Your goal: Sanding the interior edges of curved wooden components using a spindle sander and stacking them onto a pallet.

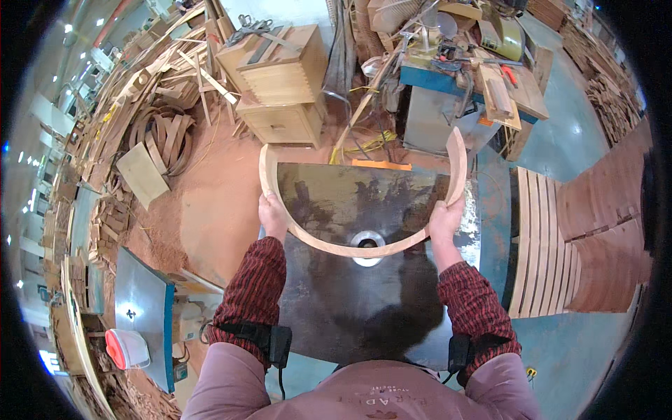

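A curved wooden piece [336, 247], shaped like a wide U, spans the space between my hands, its two ends pointing away from me. My left hand [274, 215] grips its left side, and my right hand [446, 218] is wrapped round the right side. Beneath it lies a dark, worn machine table [336, 301] with patchy stains. The middle of the curve passes by a round metal spindle fitting [368, 246] set in the tabletop. Whether the wood touches the fitting or the table, I cannot tell.
Stacked curved wooden slats [546, 245] stand at the right. A blue-edged workbench [448, 105] carries tools and boards at the far right. Wooden boxes [283, 84] stand beyond the table amid sawdust. At left, a blue-edged machine table [143, 308] bears a white bucket [128, 348].
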Motion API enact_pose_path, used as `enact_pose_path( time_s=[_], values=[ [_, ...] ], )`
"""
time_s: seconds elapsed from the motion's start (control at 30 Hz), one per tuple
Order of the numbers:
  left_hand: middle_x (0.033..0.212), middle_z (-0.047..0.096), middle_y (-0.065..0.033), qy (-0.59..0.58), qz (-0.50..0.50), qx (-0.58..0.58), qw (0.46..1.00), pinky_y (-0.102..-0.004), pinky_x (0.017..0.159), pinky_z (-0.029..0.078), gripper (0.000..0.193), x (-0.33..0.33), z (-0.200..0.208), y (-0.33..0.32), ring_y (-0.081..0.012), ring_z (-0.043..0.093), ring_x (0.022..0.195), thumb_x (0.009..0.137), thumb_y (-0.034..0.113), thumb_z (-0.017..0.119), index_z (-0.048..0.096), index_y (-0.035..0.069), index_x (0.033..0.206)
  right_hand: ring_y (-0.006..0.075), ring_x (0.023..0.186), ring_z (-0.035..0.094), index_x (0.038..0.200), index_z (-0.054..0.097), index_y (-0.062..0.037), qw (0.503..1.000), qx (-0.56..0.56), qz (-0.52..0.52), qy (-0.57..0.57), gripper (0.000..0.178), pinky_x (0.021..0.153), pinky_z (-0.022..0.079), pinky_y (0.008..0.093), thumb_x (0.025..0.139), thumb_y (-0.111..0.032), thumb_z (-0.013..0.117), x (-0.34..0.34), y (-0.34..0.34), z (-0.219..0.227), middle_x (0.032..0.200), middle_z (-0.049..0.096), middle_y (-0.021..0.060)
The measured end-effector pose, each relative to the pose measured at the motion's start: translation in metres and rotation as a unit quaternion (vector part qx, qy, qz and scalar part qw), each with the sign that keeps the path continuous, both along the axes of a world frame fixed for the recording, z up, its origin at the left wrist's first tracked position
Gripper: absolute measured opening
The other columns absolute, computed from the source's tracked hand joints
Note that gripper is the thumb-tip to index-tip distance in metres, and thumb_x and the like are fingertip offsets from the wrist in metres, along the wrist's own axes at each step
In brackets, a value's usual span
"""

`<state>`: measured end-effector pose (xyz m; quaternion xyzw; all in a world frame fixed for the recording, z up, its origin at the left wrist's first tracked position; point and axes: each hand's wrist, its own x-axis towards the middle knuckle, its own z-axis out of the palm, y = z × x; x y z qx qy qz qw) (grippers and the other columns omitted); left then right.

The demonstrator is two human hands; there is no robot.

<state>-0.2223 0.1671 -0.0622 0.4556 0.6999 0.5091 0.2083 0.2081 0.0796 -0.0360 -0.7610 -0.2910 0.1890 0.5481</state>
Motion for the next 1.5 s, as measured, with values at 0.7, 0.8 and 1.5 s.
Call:
enact_pose_path(
  time_s=[0.7, 0.8, 1.5],
  values=[
    [0.104, 0.069, -0.0188, -0.040, 0.129, -0.031, 0.990, -0.0435, 0.085, 0.050, 0.048, -0.085, -0.004, -0.099, -0.0294, 0.064, 0.094, 0.110, 0.036, 0.044, 0.062, -0.006, 0.124, 0.0471, 0.118, 0.059, 0.136, 0.048, -0.0005, 0.994, -0.046, 0.090, -0.047, 0.052, 0.101, 0.047, 0.0522, 0.086, -0.009, 0.059, -0.084, 0.021, 0.026, 0.126, 0.059, 0.0275],
    [0.105, 0.067, -0.0154, -0.085, 0.119, -0.020, 0.989, -0.0415, 0.086, 0.049, 0.046, -0.092, -0.003, -0.119, -0.0253, 0.062, 0.095, 0.111, 0.035, 0.042, 0.061, -0.006, 0.124, 0.0470, 0.117, 0.060, 0.136, 0.048, -0.0007, 0.991, -0.064, 0.111, -0.041, 0.053, 0.100, 0.048, 0.0522, 0.085, -0.009, 0.059, -0.092, 0.021, 0.030, 0.125, 0.059, 0.0275],
    [0.120, 0.059, -0.0104, -0.169, 0.222, 0.013, 0.960, -0.0378, 0.094, 0.048, 0.042, -0.083, 0.034, -0.325, -0.0207, 0.057, 0.108, 0.109, 0.028, 0.048, 0.049, -0.002, 0.138, 0.0479, 0.113, 0.064, 0.147, 0.040, -0.0008, 0.947, -0.115, 0.285, -0.092, 0.061, 0.096, 0.051, 0.0532, 0.090, -0.011, 0.059, -0.143, -0.034, 0.039, 0.126, 0.062, 0.0292]
  ],
)
